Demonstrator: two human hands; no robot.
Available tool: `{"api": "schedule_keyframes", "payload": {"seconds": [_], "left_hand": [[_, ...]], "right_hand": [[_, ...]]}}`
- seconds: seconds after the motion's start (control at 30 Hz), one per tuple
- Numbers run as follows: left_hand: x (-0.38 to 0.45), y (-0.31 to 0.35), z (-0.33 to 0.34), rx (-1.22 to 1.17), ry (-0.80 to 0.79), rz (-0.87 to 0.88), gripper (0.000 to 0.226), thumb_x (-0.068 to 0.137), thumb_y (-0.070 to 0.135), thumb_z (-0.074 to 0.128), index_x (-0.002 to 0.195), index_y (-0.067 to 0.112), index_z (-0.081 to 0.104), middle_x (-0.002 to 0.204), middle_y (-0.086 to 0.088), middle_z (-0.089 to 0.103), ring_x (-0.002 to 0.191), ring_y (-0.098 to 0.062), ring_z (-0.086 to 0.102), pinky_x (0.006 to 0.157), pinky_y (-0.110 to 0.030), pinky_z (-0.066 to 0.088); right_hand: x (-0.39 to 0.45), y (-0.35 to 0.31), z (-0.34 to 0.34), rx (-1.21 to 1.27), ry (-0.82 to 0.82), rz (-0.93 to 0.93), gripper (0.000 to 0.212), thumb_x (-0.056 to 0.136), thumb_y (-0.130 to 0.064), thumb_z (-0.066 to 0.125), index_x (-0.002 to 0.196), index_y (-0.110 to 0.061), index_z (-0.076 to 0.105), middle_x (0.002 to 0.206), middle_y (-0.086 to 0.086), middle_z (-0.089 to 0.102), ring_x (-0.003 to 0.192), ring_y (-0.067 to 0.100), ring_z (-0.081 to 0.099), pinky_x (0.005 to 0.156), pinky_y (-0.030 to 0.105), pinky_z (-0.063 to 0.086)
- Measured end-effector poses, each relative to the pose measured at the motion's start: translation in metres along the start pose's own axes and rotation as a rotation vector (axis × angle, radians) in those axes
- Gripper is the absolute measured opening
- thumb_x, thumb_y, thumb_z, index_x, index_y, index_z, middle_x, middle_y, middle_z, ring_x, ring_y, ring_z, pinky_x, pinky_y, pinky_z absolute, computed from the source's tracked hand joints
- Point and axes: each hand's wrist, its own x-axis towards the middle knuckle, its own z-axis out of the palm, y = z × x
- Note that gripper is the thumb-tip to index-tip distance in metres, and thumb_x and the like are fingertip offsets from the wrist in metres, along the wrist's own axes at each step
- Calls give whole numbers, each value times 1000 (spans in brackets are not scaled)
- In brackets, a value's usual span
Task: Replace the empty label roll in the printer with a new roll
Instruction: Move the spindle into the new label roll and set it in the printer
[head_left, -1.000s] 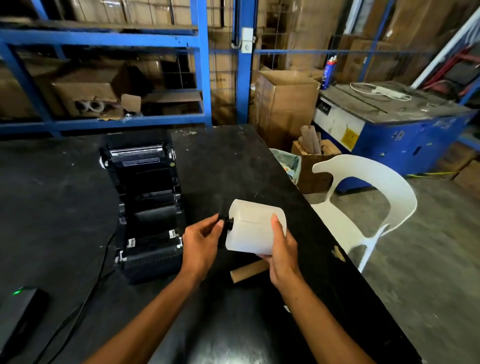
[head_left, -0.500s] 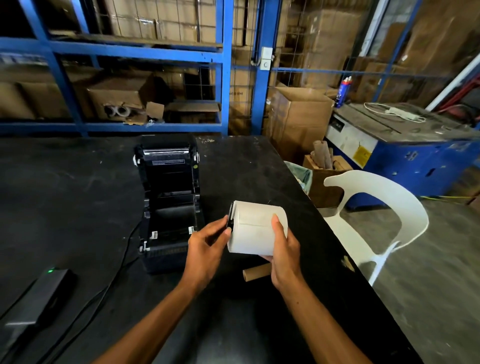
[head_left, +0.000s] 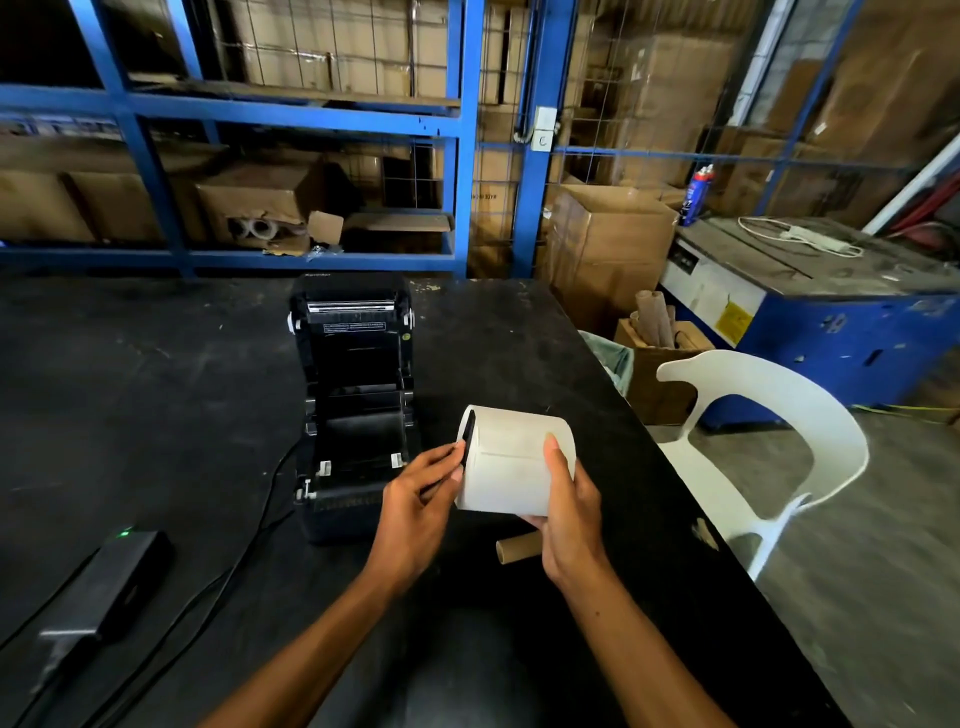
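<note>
The label printer (head_left: 358, 410) stands open on the black bench (head_left: 156, 395), its lid tipped back; the roll bay inside is dark, and nothing pale shows in it. Just right of the printer, held above the bench, is the new label roll (head_left: 511, 460): a smooth white cylinder lying on its side, with a black disc-shaped part (head_left: 467, 434) against its left end face. Nearer the person than the roll, a bare brown cardboard core (head_left: 519, 550) lies flat on the bench, a short plain tube.

The right hand (head_left: 569, 512) is clamped on the roll, thumb laid over the top and fingers cupped beneath. The left hand (head_left: 418, 512) reaches in from the printer's side, fingertips pinched at the black part on the roll's left end. Both forearms rise from the bottom edge of the view.

Left of the printer, a black power brick (head_left: 111, 582) with a small green light rests on the scuffed, matte bench, and thin black cables (head_left: 260, 514) run from it towards the printer. Right of the printer, past the bench edge, stands a moulded white plastic chair (head_left: 779, 447), and an open cardboard box (head_left: 660, 364) on the floor holds upright brown tubes. Behind the printer, blue steel racking (head_left: 467, 156) carries cardboard cartons.
</note>
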Motion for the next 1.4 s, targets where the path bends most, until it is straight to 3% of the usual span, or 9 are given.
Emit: {"api": "schedule_keyframes", "payload": {"seconds": [0.13,0.23,0.37,0.53,0.67,0.93,1.07,1.2,1.4], "left_hand": [[-3,5,0,-55,23,-44,34,94,2,52,126,11,60,131,6,57,111,26,47,87,6,35],[-4,12,-5,-213,40,-133,36,96,5,49,117,30,64,124,19,61,117,16,51,97,-7,38],[-6,19,-20,-265,79,-179,41,96,4,46,111,37,67,116,26,65,120,8,53,103,-19,39],[-8,21,-41,-276,145,-167,49,96,2,45,99,43,71,116,26,65,119,7,55,99,-13,45],[-8,19,-61,-229,215,-186,43,96,3,44,107,38,67,126,17,61,125,4,50,109,-24,40],[12,39,-92,-336,247,-430,25,87,40,54,85,35,78,98,3,77,88,-11,72,69,-30,55],[35,34,-96,-355,346,-453,50,77,52,69,115,19,70,125,2,67,113,-20,64,89,-47,55],[65,18,-103,-427,441,-419,35,83,29,72,112,11,71,97,-3,77,82,-16,75,56,-26,58],[102,-20,-114,-431,450,-382,32,83,26,72,113,13,70,90,2,79,82,-15,75,59,-25,59]], "right_hand": [[-1,1,6,32,-17,-13,7,84,-50,61,82,-47,67,86,-13,72,80,13,71,58,29,58],[-3,3,16,42,-17,-7,22,82,-53,61,100,-43,67,96,-13,72,81,11,71,57,28,58],[-5,6,34,-12,-42,-17,55,79,-60,60,130,-54,39,124,-19,48,97,8,59,73,35,57],[-4,16,56,16,-134,6,16,79,-57,62,95,-53,61,105,-15,68,80,5,70,56,20,56],[-6,22,79,15,-176,38,23,81,-54,61,103,-48,59,103,-15,66,83,8,69,56,21,57],[5,29,125,-33,-214,-45,42,78,-55,65,117,-38,61,112,-10,69,102,14,66,90,45,55],[17,30,151,-67,-243,-107,48,77,-55,66,121,-39,58,116,-11,68,102,5,65,91,37,54],[34,31,174,-107,-269,-147,51,80,-49,67,127,-34,53,115,-7,67,95,5,67,77,25,58],[68,36,199,-195,-330,-175,16,89,-39,61,102,-47,59,91,-35,65,81,-23,58,60,-2,43]]}}
